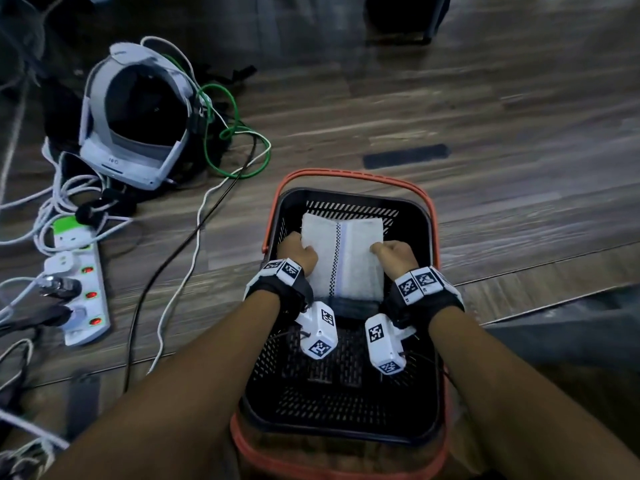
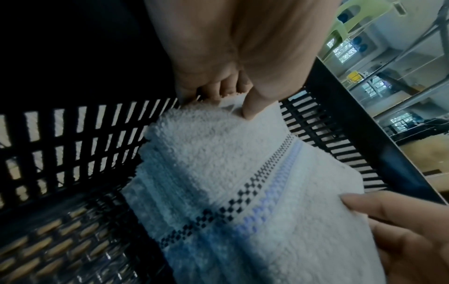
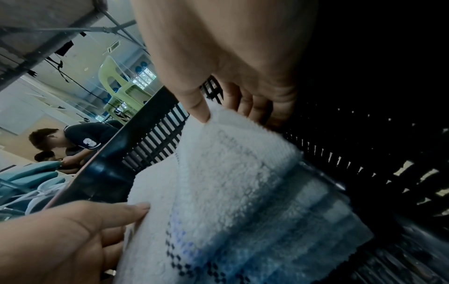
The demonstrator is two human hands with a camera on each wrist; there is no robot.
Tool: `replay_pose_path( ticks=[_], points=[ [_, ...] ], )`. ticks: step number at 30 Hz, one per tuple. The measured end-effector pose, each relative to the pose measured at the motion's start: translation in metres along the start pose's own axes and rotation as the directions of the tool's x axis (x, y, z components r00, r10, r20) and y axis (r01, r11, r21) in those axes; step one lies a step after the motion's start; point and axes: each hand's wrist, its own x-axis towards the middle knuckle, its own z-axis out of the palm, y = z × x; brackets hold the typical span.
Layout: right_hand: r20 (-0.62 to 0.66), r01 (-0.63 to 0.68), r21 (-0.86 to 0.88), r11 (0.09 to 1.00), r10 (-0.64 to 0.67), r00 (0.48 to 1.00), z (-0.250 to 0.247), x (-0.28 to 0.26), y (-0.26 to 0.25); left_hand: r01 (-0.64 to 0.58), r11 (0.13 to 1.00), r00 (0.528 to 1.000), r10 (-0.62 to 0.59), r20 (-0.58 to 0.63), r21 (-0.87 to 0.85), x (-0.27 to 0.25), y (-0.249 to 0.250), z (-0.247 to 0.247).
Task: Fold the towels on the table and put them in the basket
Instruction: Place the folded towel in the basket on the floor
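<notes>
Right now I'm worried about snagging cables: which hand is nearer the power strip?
Left. The left hand holds the towel's edge on the power strip's side; the right hand holds the opposite edge.

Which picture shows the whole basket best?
The head view: the whole basket shows, black with red handles, and the towel inside it. The left wrist view shows only a slatted wall and some floor; the right wrist view only a rim and dark wall.

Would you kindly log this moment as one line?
phase: placing | both hands grip folded towel | inside basket
</notes>
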Motion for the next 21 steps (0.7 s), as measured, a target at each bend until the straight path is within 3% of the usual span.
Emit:
replay_pose_path(
  ticks=[6,9,10,12,14,15,17,21],
  points=[
    [-0.005,0.022,-0.049,0.999,-0.022,1.000,0.005,0.006,0.007,-0.010,0.999,0.999,0.008,-0.049,-0.041,0.001,-0.003,0.006],
    [-0.124,0.119,-0.266,0.957,-0.156,0.980,0.015,-0.001,0.007,-0.091,0.991,0.986,0.077,-0.146,-0.094,-0.005,-0.003,0.013],
    [-0.173,0.172,-0.424,0.889,-0.266,0.948,0.019,-0.005,0.006,-0.159,0.984,0.970,0.142,-0.195,-0.075,-0.008,-0.004,0.017],
    [-0.164,0.291,-0.675,0.678,-0.522,0.837,0.025,-0.014,0.007,-0.281,0.956,0.918,0.293,-0.267,0.083,-0.011,-0.006,0.026],
    [-0.090,0.370,-0.771,0.519,-0.663,0.744,0.032,-0.013,0.010,-0.338,0.888,0.886,0.412,-0.213,0.311,-0.011,-0.008,0.035],
    [-0.070,0.369,-0.792,0.487,-0.673,0.736,0.035,-0.010,0.013,-0.345,0.850,0.889,0.433,-0.152,0.399,-0.010,-0.009,0.038],
    [-0.063,0.342,-0.783,0.519,-0.614,0.787,0.040,-0.006,0.020,-0.334,0.804,0.908,0.414,-0.059,0.492,-0.006,-0.014,0.045],
    [-0.053,0.307,-0.785,0.537,-0.553,0.831,0.051,0.005,0.038,-0.337,0.754,0.916,0.401,0.011,0.563,0.005,-0.028,0.052]
  ],
)
